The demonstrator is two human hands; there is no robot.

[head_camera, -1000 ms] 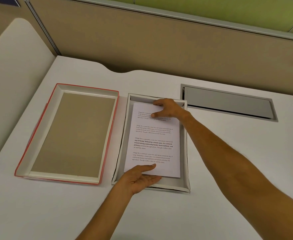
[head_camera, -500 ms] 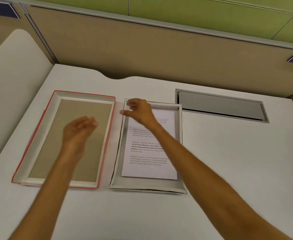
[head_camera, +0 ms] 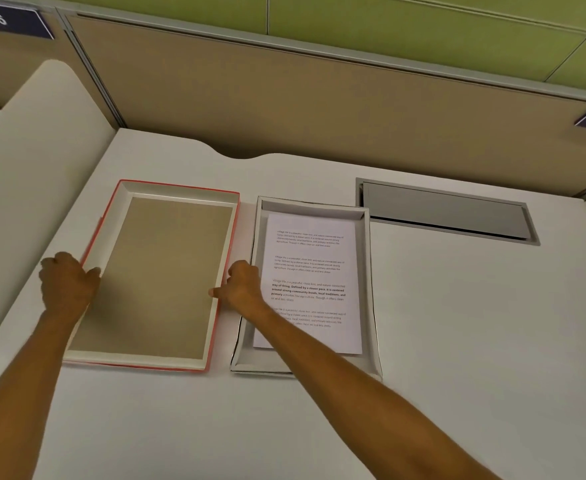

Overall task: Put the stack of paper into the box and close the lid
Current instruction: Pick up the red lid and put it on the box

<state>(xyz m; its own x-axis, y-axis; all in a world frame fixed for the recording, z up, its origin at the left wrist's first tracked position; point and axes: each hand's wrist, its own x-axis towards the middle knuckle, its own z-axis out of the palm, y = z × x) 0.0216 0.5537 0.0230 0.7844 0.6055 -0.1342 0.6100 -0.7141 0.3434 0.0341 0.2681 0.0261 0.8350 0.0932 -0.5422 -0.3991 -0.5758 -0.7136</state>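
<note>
White desk (head_camera: 457,323), red-edged lid (head_camera: 167,271) lying upturned, open box (head_camera: 371,289) just beside it

Right forearm covers the near-left corner of the paper (head_camera: 314,271) and part of the box (head_camera: 371,271) near wall. Left hand (head_camera: 64,282) hides a stretch of the lid (head_camera: 160,356) left wall; right hand (head_camera: 244,285) hides part of its right wall. Finger contact under the lid walls: can't tell. Small print on the paper unreadable. Sign (head_camera: 7,20) cut off at the left edge.
</note>
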